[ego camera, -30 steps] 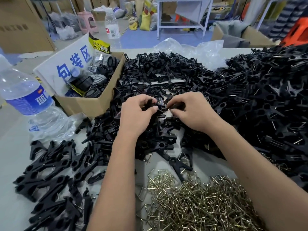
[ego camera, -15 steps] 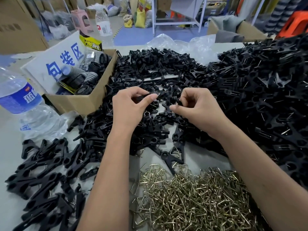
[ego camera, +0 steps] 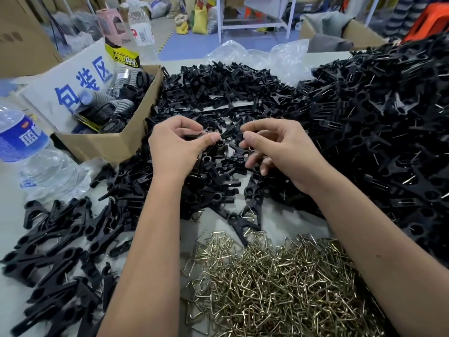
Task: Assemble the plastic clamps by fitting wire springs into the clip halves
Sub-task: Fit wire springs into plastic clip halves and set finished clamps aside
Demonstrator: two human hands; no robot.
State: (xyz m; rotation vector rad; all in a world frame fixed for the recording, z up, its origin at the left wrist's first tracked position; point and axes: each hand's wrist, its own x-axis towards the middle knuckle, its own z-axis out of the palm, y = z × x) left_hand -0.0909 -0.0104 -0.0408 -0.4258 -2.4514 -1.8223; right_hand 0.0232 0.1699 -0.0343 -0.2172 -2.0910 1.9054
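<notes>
Above a heap of loose black clip halves (ego camera: 218,93), my left hand (ego camera: 177,144) pinches one black clip half (ego camera: 194,136) between thumb and fingers. My right hand (ego camera: 279,147) pinches another black clip half (ego camera: 230,132) at its fingertips, close to the left hand's piece. A pile of brass-coloured wire springs (ego camera: 274,288) lies on the table near me, between my forearms. Assembled black clamps (ego camera: 60,239) lie at the near left, and a large mound of them (ego camera: 379,122) fills the right side.
A cardboard box (ego camera: 116,142) with a white sign and black parts stands at the left. A water bottle (ego camera: 21,142) stands at the far left, another bottle (ego camera: 142,27) behind the box. Clear plastic bags (ego camera: 267,57) lie at the table's far edge.
Both hands have lifted off the heap and drawn slightly apart, each now pinching a clip half. The camera view has shifted a little.
</notes>
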